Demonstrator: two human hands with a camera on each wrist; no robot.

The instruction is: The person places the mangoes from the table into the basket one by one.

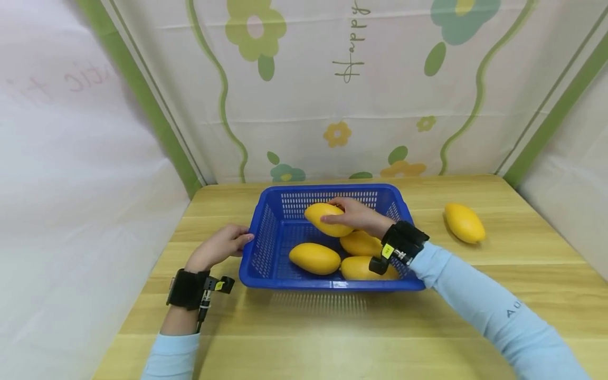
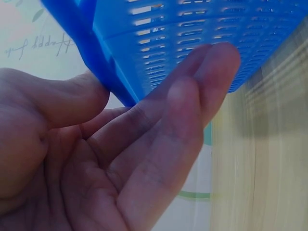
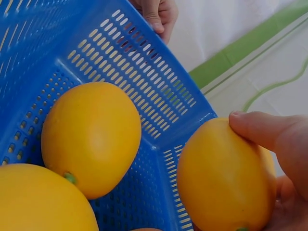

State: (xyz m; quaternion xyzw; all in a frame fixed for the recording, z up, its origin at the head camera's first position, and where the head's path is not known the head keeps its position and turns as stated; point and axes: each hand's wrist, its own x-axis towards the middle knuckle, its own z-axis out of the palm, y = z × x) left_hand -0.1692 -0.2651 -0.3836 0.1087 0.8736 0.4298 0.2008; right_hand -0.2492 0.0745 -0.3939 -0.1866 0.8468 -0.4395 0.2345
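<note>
A blue plastic basket (image 1: 294,285) with slotted walls stands on the wooden table. My left hand (image 1: 219,248) holds its left rim; in the left wrist view the thumb (image 2: 82,98) is at the rim and the fingers lie along the outer wall. Inside the basket's back half, my right hand (image 1: 358,215) grips a yellow mango (image 1: 323,217), thumb on one side and fingers on the other. Below it lie a mango (image 1: 315,258) at front centre, another mango (image 1: 358,244) partly covered by the right hand's side, and a mango (image 1: 361,268) at front right, partly hidden by the wrist camera.
One more mango (image 1: 464,222) lies on the table (image 1: 332,338) to the right of the basket. Behind stands a white cloth backdrop (image 1: 294,105) with printed flowers, and cloth walls close off the left and right sides.
</note>
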